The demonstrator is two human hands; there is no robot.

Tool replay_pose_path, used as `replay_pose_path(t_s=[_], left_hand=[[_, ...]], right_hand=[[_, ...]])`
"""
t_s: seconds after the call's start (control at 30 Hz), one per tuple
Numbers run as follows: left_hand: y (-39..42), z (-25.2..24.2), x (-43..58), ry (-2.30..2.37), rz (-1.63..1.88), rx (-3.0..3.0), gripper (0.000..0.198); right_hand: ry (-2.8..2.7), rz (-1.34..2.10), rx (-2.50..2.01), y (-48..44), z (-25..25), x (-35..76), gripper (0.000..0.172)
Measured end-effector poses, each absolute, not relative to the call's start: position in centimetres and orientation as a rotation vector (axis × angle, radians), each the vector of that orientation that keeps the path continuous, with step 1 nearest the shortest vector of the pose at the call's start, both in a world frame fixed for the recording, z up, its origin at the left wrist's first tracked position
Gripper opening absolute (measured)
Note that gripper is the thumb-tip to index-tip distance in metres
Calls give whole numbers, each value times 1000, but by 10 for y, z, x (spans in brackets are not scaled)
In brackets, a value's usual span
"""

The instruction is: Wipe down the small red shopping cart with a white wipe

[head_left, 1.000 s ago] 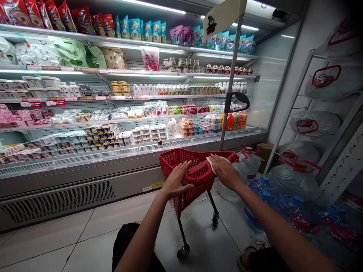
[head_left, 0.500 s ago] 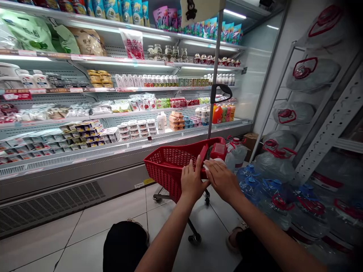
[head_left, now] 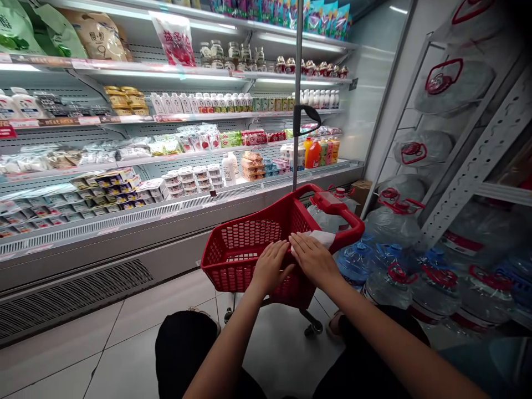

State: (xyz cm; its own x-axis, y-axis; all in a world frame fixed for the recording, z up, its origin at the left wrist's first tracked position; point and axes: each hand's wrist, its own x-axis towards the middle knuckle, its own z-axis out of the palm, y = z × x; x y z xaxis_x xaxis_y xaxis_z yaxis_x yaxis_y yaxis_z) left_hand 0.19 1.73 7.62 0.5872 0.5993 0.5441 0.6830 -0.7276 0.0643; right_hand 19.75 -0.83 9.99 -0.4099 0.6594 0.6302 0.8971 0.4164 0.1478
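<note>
A red shopping cart [head_left: 239,271] with perforated basket sides stands in front of me, its handle [head_left: 349,224] toward the right. My right hand [head_left: 312,259] lies over the basket's near rim with a white cloth [head_left: 324,238] under it. Part of the cloth sticks out past the fingers beside the handle; the rest is hidden. Touching the same rim just to the left, my left hand [head_left: 270,267] has its fingers stretched out and the thumb apart, with nothing seen in it.
A refrigerated display case [head_left: 174,213] full of dairy goods runs along the back and left. A grey pole [head_left: 297,83] with a black hook rises by the cart. Large water bottles [head_left: 390,282] crowd the right side, beside a metal rack [head_left: 477,160].
The cart has turned, its handle swinging to the right and its basket now broadside to me. Both hands have shifted slightly left and down along the rim. My view has tilted lower.
</note>
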Motion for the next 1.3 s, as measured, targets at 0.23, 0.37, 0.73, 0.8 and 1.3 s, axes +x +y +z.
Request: replay_pose_path(t_s=[0.23,0.37,0.73,0.8,1.3], left_hand=[[-1,60,3,-1186,-763,-2498,65],[-6,54,-35,-1302,-675,-2417,52],[-15,59,-33,-1619,-589,-2383,59],[-19,61,-26,-1668,-586,-2367,68],[-40,70,-15,-1835,-519,-2340,81]], right_hand=[[-2286,-697,-1287,-5,87,216,48],[-2218,-736,-1313,-7,96,267,51],[-2149,-608,-1366,-3,67,202,47],[-2184,-549,-1300,-4,57,172,48],[-2044,-709,-1475,16,87,294,49]])
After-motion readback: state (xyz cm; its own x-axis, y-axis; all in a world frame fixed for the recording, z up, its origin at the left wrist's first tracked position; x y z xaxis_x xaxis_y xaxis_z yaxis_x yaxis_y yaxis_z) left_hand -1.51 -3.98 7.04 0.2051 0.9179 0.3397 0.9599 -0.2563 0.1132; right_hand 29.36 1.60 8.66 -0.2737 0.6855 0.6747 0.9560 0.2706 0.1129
